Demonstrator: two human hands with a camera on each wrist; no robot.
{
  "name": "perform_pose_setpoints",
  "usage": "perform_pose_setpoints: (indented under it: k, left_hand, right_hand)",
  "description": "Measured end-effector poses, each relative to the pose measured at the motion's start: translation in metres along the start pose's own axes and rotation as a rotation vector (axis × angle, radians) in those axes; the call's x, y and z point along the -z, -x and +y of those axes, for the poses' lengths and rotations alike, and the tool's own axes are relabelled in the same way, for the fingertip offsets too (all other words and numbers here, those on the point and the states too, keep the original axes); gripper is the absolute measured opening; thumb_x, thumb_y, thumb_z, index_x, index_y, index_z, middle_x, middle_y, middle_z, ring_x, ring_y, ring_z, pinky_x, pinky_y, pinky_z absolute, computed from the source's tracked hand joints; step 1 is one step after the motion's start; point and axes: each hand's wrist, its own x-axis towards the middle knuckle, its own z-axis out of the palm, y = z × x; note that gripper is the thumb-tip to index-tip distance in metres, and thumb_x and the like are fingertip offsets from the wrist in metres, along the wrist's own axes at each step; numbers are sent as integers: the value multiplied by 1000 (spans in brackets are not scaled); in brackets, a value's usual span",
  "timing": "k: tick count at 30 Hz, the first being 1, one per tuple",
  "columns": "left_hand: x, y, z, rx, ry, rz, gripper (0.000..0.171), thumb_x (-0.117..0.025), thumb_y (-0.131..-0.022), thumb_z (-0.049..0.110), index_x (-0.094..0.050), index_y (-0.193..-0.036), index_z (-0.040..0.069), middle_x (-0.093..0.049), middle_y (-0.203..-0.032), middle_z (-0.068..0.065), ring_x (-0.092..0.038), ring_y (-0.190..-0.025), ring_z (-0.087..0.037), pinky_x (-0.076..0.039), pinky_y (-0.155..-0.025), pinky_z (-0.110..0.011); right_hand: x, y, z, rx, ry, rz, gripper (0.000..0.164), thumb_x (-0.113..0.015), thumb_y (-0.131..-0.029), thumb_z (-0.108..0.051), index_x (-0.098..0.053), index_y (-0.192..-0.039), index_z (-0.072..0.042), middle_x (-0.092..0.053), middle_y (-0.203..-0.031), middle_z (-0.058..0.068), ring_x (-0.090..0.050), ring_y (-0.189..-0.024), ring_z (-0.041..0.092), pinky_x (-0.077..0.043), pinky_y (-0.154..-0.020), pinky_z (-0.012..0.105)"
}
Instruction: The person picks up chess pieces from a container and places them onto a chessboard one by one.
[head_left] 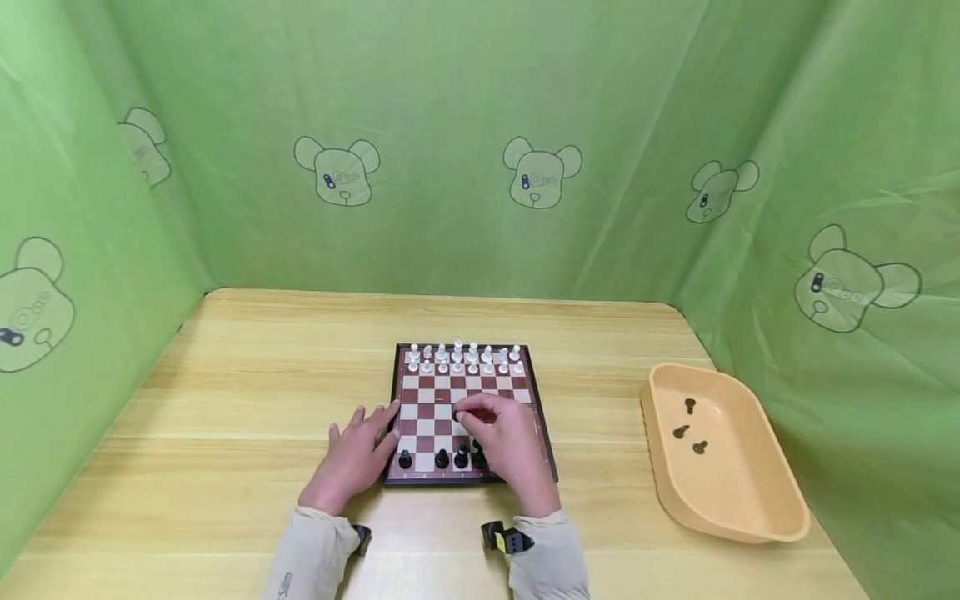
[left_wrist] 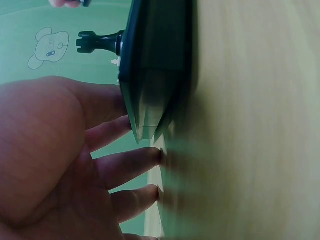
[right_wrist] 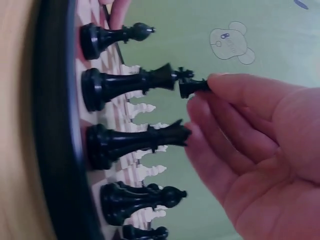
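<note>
My right hand pinches a small black chess piece between thumb and fingers, over the middle of the chessboard. The piece's base shows in the right wrist view; its top is hidden by the fingertips. Below that hand, a black bishop, king and queen stand along the near row. My left hand rests at the board's left edge, fingers spread, some of them touching the table. Close to its thumb stands a black rook in the near left corner.
White chess pieces stand in two rows along the board's far side. A pale orange tray sits on the table's right side, with three dark chess pieces lying in it. Green curtains surround the wooden table.
</note>
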Motion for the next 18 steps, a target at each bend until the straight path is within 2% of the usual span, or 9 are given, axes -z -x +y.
perform_pose_setpoints:
  k: [7, 9, 15, 18]
  left_hand:
    - [-1, 0, 0, 1, -2, -4, 53, -51, -108, 26, -42, -159, 12, -42, -158, -25, -21, -152, -51, 0, -115, -78]
    - [-1, 0, 0, 0, -3, -5, 53, -52, -108, 26, -42, -159, 12, -42, -158, -25, -21, -151, -51, 0, -115, -79]
    - [-1, 0, -1, 0, -2, -7, 54, -51, -108, 27, -41, -159, 12, -41, -158, -25, -21, -152, -51, 0, -115, -78]
    - [-1, 0, -1, -1, -3, -7, 54, -51, -108, 27, -41, -159, 12, -41, -158, -26, -21, -152, -51, 0, -115, -78]
  right_hand:
    - [-3, 1, 6, -45, 58, -45, 12, -75, -93, -7, -81, -101, -12, -77, -98, 0, -70, -92, 17, -59, -83, 38]
    - [-3, 1, 7, -61, 69, -55, 12, -75, -93, -7, -81, -101, -13, -78, -99, 0, -70, -93, 17, -59, -84, 40]
    - [-3, 1, 9, -89, 108, -74, 9, -77, -91, -8, -82, -98, -13, -79, -102, 1, -72, -106, 25, -56, -97, 49]
    - [-4, 1, 9, -97, 119, -78, 8, -78, -90, -8, -82, -96, -13, -80, -101, 1, -72, -107, 26, -55, -99, 50]
